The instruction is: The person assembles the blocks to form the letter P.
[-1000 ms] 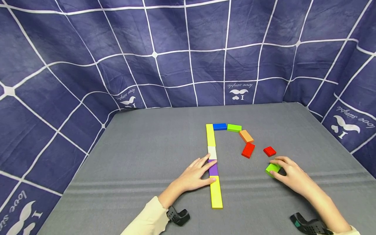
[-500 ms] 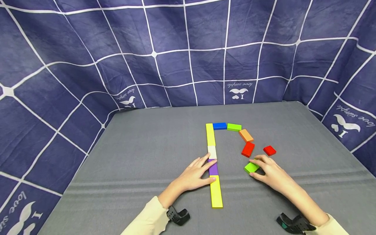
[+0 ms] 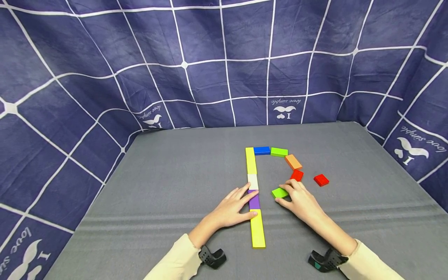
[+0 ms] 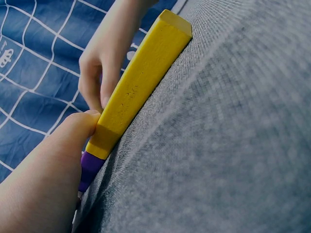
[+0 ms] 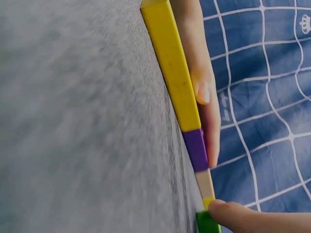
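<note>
A straight row of flat blocks runs away from me in the head view: a near yellow block (image 3: 258,233), a purple block (image 3: 254,202), a white block (image 3: 252,181) and a far yellow block (image 3: 251,161). My left hand (image 3: 227,210) rests on this row from the left, fingers spread, its thumb on the near yellow block. To the right of the row, my right hand (image 3: 301,200) pinches a light green block (image 3: 279,193) between thumb and fingers. A red block (image 3: 297,175), partly hidden by that hand, ends a curve of blocks.
From the far yellow block, the curve continues through a blue block (image 3: 262,151), another green block (image 3: 279,152) and an orange block (image 3: 293,161). One loose red block (image 3: 321,180) lies further right. The grey cloth surface (image 3: 175,175) meets a blue gridded curtain (image 3: 203,77).
My right hand has carried the light green block leftward, from beyond the loose red block to between the curve and the row. My left hand has stayed in place.
</note>
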A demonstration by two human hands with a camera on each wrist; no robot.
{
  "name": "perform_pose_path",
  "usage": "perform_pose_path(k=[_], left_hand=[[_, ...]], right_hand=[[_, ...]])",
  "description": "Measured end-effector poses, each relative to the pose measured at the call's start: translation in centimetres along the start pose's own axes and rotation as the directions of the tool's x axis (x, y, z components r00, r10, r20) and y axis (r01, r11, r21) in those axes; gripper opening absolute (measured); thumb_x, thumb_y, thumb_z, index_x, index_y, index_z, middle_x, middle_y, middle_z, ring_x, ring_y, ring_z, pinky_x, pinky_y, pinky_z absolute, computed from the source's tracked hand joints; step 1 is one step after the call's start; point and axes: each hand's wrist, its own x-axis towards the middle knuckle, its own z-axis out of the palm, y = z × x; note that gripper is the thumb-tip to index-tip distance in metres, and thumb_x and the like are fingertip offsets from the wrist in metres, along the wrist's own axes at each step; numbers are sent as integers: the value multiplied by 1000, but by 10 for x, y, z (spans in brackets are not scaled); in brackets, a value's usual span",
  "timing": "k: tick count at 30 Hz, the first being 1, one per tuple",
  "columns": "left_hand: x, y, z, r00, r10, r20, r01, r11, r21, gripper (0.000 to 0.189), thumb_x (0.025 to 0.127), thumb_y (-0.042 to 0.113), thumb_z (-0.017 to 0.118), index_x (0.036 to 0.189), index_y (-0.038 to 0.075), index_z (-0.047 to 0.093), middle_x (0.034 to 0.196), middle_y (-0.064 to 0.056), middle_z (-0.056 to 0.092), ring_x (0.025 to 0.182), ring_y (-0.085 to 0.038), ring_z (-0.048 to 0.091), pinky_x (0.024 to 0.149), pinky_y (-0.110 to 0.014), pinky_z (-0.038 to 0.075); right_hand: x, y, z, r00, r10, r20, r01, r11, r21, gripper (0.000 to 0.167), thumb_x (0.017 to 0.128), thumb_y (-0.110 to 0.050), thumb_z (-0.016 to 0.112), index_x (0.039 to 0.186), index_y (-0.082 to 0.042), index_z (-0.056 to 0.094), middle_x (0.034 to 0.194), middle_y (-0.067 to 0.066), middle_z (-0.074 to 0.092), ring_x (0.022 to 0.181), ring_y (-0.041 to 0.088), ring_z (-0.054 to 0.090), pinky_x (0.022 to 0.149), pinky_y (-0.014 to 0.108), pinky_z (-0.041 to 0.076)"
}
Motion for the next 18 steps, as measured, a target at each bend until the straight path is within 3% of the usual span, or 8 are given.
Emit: perform_pose_path(k=[10,18], left_hand=[[0,0,2,1000,-3,-2,3,1000,9,61,88,56,42,143,33,26,154,1,15,139,-20,23,114,-41,20],[1,0,2,1000,-4,-5,4,1000,5,61,88,55,42,143,34,26,154,1,15,139,-19,23,114,-41,21]], right_hand=[[18,-11,10,999,51,-8,-51,998,-37,44,74,-31,73,103,1,65,97,11,55,86,24,52,71,40,50],[21,-11,13,996,63,-64,-67,996,-57,43,74,-31,74,100,2,65,91,12,53,80,25,50,68,39,48]])
